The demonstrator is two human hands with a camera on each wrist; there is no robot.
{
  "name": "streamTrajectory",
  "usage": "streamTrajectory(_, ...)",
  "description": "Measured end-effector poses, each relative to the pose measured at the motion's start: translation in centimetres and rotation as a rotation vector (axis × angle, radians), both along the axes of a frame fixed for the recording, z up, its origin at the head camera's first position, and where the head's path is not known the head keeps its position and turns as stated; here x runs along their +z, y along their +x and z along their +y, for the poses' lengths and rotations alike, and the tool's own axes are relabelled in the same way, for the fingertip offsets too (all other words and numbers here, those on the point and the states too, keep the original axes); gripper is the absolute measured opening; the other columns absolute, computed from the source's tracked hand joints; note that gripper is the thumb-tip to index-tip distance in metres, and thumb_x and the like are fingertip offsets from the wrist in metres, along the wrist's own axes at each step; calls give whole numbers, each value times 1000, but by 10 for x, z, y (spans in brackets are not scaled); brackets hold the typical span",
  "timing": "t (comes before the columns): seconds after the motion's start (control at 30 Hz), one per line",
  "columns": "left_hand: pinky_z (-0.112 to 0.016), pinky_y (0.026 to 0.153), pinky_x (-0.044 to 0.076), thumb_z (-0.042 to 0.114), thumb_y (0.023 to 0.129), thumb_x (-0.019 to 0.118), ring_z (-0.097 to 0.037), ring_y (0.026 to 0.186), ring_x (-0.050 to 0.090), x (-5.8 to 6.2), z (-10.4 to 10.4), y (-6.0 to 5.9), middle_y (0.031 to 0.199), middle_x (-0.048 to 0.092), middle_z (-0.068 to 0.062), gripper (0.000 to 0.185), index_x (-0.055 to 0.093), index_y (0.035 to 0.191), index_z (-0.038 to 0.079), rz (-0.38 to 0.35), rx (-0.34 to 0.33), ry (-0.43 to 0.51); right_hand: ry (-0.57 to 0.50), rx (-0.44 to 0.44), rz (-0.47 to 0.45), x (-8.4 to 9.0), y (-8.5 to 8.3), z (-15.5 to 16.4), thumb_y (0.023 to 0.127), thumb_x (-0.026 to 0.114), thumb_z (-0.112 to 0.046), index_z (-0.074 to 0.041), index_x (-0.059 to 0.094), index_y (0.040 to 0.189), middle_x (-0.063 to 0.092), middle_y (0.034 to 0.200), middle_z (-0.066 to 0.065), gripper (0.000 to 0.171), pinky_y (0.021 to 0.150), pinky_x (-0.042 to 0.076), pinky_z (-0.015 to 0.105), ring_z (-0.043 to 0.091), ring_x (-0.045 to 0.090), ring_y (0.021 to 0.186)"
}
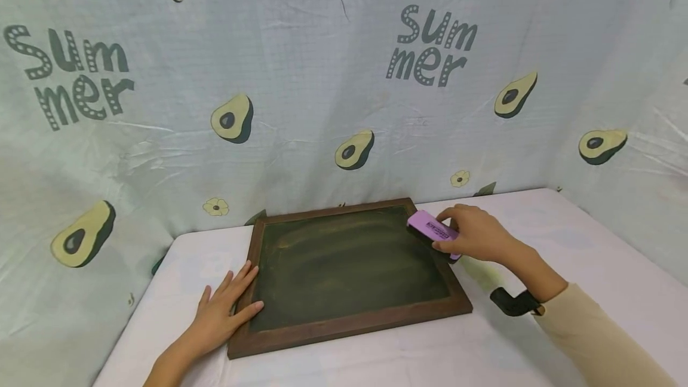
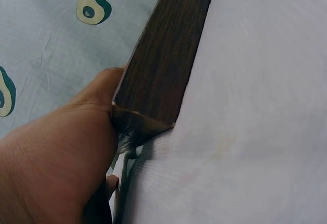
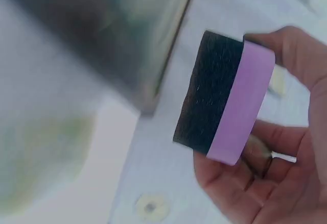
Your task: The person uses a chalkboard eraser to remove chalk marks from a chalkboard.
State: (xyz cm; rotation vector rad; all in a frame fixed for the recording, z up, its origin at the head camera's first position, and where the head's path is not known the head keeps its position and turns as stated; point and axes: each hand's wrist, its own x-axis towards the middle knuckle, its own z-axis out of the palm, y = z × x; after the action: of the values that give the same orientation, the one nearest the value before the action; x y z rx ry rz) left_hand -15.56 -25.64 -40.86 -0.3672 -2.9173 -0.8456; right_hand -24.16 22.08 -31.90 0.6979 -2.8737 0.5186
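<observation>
A small chalkboard [image 1: 344,267] with a dark wooden frame [image 1: 349,327] lies flat on the white table [image 1: 484,345]. My left hand [image 1: 223,309] rests flat on the frame's left edge, fingers straight, thumb on the board. The left wrist view shows that hand [image 2: 56,157] against the frame's corner [image 2: 145,119]. My right hand [image 1: 475,235] grips a purple eraser [image 1: 432,229] with a black felt pad at the board's far right corner. In the right wrist view the eraser [image 3: 225,101] is held between thumb and fingers [image 3: 286,137], above the blurred board edge [image 3: 148,40].
An avocado-print cloth [image 1: 344,76] reading "Summer" hangs behind and along both sides of the table. A black strap [image 1: 513,302] sits on my right wrist. A faint yellowish smear [image 1: 481,273] marks the tablecloth right of the board.
</observation>
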Motion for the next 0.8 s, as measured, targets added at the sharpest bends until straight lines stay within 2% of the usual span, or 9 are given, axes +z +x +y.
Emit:
streamTrajectory(0.17, -75, 98, -2, 45, 93, 59, -49, 138, 15, -1, 0, -2, 156, 22, -14, 70, 34, 150, 13, 8, 2, 6, -4, -138, -40, -15, 6, 35, 74, 78, -35, 4, 65, 110, 61, 73, -2, 54, 49, 42, 30, 11, 54, 61)
streamTrajectory(0.3, -75, 98, -1, 45, 93, 59, -49, 138, 15, -1, 0, -1, 156, 22, -14, 70, 35, 150, 13, 3, 6, 4, 6, -192, -66, -27, 12, 50, 74, 77, -36, 6, 65, 107, 59, 72, -1, 55, 48, 41, 31, 13, 53, 61)
streamTrajectory(0.53, -74, 98, -2, 45, 93, 58, -49, 138, 14, 1, -2, -1, 156, 22, -14, 69, 35, 150, 14, 10, 18, 3, 6, -211, -63, -38, 10, 54, 73, 78, -36, 6, 65, 106, 57, 73, 0, 55, 48, 41, 32, 15, 52, 62)
streamTrajectory(0.8, -74, 98, -2, 45, 93, 58, -49, 138, 15, -2, 0, -1, 156, 23, -14, 69, 35, 150, 14, -5, 18, 9, 22, -228, -127, -49, 12, 52, 73, 78, -36, 8, 62, 107, 58, 77, 3, 58, 47, 41, 32, 16, 51, 62)
